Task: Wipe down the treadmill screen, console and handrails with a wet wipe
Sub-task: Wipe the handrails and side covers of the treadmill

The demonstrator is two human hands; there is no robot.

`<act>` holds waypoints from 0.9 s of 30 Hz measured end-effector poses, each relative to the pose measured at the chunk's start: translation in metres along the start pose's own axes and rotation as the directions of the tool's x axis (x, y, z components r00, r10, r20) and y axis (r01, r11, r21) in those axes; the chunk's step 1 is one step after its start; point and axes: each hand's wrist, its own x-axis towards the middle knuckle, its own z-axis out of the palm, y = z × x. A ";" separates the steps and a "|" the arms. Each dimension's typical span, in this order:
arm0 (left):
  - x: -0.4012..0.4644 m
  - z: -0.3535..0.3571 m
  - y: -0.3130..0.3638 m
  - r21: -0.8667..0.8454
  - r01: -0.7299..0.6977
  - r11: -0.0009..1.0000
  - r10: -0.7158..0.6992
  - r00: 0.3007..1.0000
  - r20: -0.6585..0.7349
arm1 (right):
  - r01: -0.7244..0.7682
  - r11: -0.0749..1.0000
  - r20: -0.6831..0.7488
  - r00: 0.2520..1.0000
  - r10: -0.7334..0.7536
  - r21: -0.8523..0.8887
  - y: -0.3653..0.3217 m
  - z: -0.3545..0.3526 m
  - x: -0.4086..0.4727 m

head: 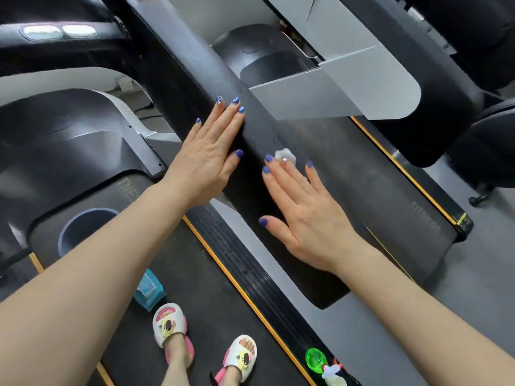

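I was at the handrail (250,151) step: my right grip (303,210), fingers straight, pressed the wet wipe (284,156) flat; my left grip (209,151) rested released beside it. Next, I judged, a slide further along.

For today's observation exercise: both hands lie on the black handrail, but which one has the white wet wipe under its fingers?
The right hand: a white wet wipe peeks out beneath its fingertips. The left hand lies flat on the black handrail with nothing under it.
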 end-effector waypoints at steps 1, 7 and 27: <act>0.000 -0.001 0.000 0.003 0.004 1.000 -0.004 1.000 0.003 | 0.003 1.000 -0.010 1.000 -0.003 -0.005 -0.005 -0.002 0.025; 0.000 -0.004 0.002 0.025 0.000 1.000 0.000 1.000 0.014 | -0.003 1.000 -0.024 1.000 0.003 0.027 0.004 0.004 -0.025; -0.008 0.006 0.053 0.059 0.118 0.991 -0.118 0.993 -0.007 | -0.062 0.932 -0.054 0.995 0.087 0.357 0.058 0.021 -0.108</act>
